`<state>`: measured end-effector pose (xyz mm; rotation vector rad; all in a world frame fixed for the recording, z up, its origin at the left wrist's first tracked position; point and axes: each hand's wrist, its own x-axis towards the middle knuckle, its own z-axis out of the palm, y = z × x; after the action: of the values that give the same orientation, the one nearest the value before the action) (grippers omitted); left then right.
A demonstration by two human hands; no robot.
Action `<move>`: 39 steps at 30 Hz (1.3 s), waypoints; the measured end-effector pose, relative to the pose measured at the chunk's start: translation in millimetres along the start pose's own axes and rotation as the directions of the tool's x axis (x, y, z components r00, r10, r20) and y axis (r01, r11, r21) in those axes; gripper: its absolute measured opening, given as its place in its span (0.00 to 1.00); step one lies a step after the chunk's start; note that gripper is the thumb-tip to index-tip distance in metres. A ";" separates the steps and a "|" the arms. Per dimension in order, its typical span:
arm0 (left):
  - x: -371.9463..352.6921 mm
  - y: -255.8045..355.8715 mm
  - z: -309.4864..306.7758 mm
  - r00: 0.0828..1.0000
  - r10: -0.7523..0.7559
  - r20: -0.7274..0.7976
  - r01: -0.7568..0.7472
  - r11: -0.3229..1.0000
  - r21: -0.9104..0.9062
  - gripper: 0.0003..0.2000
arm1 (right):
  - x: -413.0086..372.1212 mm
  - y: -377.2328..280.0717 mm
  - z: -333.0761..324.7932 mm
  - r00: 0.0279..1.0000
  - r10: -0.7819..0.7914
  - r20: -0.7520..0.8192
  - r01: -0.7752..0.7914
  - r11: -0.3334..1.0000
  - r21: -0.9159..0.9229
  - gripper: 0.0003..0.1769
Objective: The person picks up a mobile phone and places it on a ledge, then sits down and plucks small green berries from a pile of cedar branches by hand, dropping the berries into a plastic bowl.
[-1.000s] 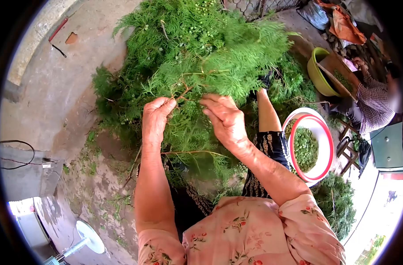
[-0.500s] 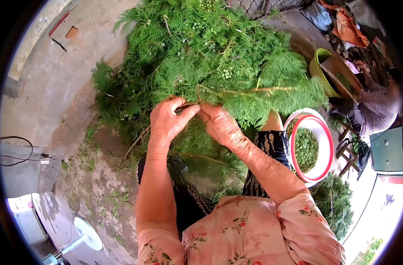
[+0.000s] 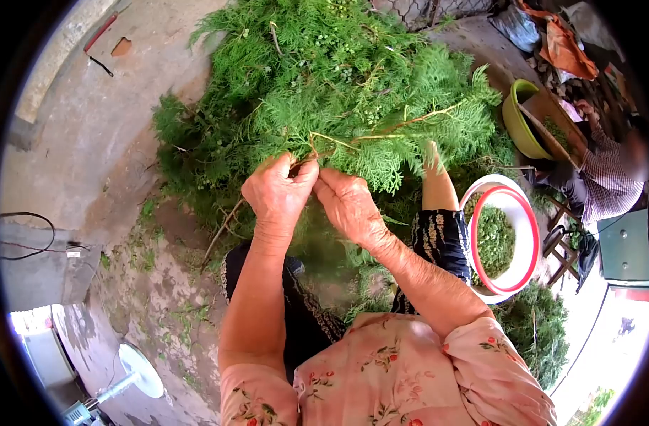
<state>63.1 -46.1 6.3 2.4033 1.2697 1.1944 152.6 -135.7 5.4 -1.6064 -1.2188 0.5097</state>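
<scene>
My left hand (image 3: 273,190) is closed around the brown stem of a leafy evergreen branch (image 3: 392,136), thumb pressed against the fingers. From that grip the branch stretches to the right, its feathery green sprays fanning out over the pile. Close beside it, my right hand (image 3: 350,209) is closed in a pinch just below the stem, its fingertips near the left thumb. What lies between those fingertips is hidden. Behind both hands rises a big heap of evergreen cuttings (image 3: 303,78) with small pale green cones.
A white tub with a red rim (image 3: 527,245) holds green sprigs by my right knee. A yellow-green basin (image 3: 527,142) stands farther right, near a seated person (image 3: 608,170) in a checked shirt. More cuttings (image 3: 534,334) lie behind the tub. A white fan (image 3: 141,370) stands lower left.
The held branch has shifted slightly left, and its blurred sprays now show more sharply. My right hand has come down a little, away from the stem. My left hand still grips the branch.
</scene>
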 end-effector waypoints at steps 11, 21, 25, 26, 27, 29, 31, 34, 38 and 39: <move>1.7 -3.4 -1.9 0.969 -0.170 0.179 0.161 0.985 0.064 0.19 | -24.8 -9.4 -21.4 0.979 0.160 0.127 -0.173 0.980 0.095 0.10; -11.3 2.9 10.5 0.969 -0.110 0.220 0.108 0.994 0.020 0.18 | -68.5 -23.6 -77.0 0.942 0.267 0.204 -0.282 0.958 0.044 0.11; 13.6 -27.3 2.7 0.939 -0.327 0.111 0.334 0.941 -0.058 0.16 | -113.5 -3.1 -117.2 0.911 0.405 0.079 -0.412 0.896 0.164 0.09; 18.6 -35.3 -0.2 0.934 -0.351 0.066 0.357 0.919 -0.169 0.16 | -123.6 4.9 -132.4 0.871 0.491 -0.007 -0.480 0.855 0.198 0.08; 20.5 -44.0 -0.5 0.934 -0.355 0.050 0.358 0.917 -0.177 0.18 | -126.0 6.7 -146.1 0.818 0.558 -0.142 -0.536 0.828 0.166 0.06; 20.8 -55.8 -0.6 0.906 -0.418 0.068 0.421 0.871 -0.253 0.20 | -137.5 30.1 -180.1 0.734 0.545 -0.405 -0.564 0.821 0.083 0.08; 22.8 -51.9 -7.2 0.870 -0.485 0.092 0.461 0.734 -0.498 0.18 | -167.7 103.3 -233.3 0.745 0.334 -0.577 -0.495 0.857 -0.143 0.15; 26.7 -38.5 -17.6 0.841 -0.530 0.109 0.481 0.640 -0.599 0.18 | -204.2 161.1 -285.4 0.846 -0.077 -0.528 -0.434 0.474 -0.766 0.24; 25.3 -44.8 -15.2 0.846 -0.521 0.114 0.482 0.653 -0.585 0.18 | -200.1 169.3 -292.7 0.787 0.212 -0.580 -0.597 0.501 -0.627 0.18; 24.5 -44.5 -15.4 0.853 -0.508 0.119 0.474 0.660 -0.583 0.19 | -197.4 183.6 -299.5 0.918 0.230 -0.324 -0.397 0.486 -0.779 0.13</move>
<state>32.2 -3.0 9.1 1.4538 1.2060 1.2406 395.5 -444.6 -83.9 -2.6847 -1.0689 -0.0701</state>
